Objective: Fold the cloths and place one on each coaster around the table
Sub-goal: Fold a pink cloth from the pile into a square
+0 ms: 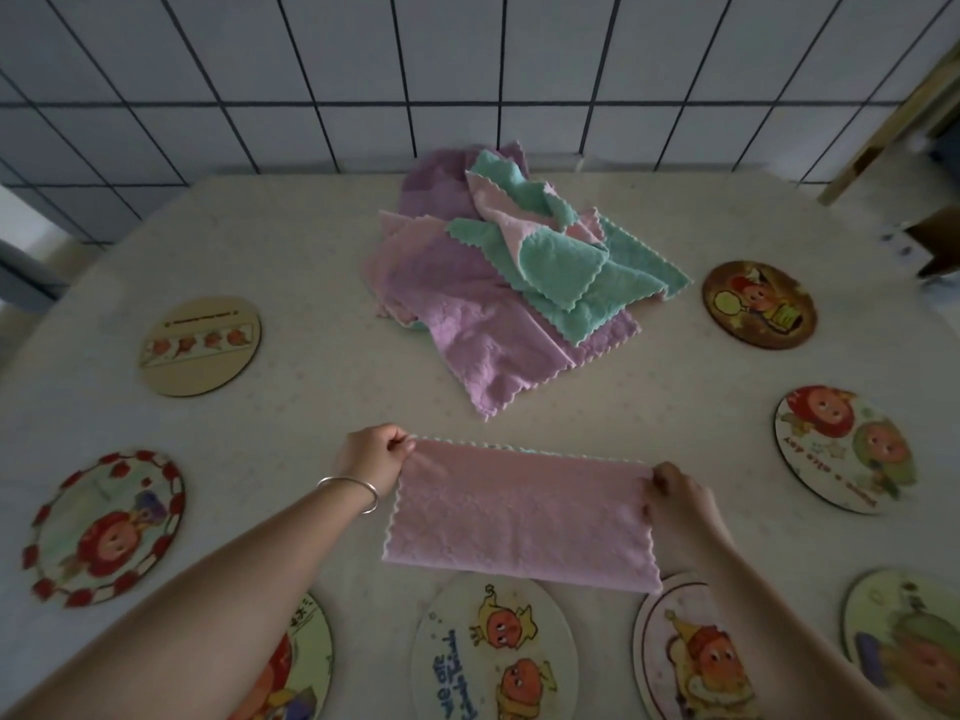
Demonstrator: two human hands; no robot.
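Observation:
A pink cloth (519,511) folded in half lies stretched flat near the table's front. My left hand (371,457) pinches its far left corner and my right hand (675,498) pinches its far right corner. A thin green edge shows along the cloth's far side. Behind it sits a loose pile of cloths (498,283) in pink, purple and green. Round picture coasters ring the table: a beige one (200,345), a red-bordered one (104,527), one at front centre (493,652), and a brown one (758,304) among several.
The pale table (311,252) stands against a white tiled wall (467,70). More coasters lie at right (841,449), front right (904,636), front left (296,662) and under my right wrist (691,657). Wooden furniture (883,122) stands at the far right.

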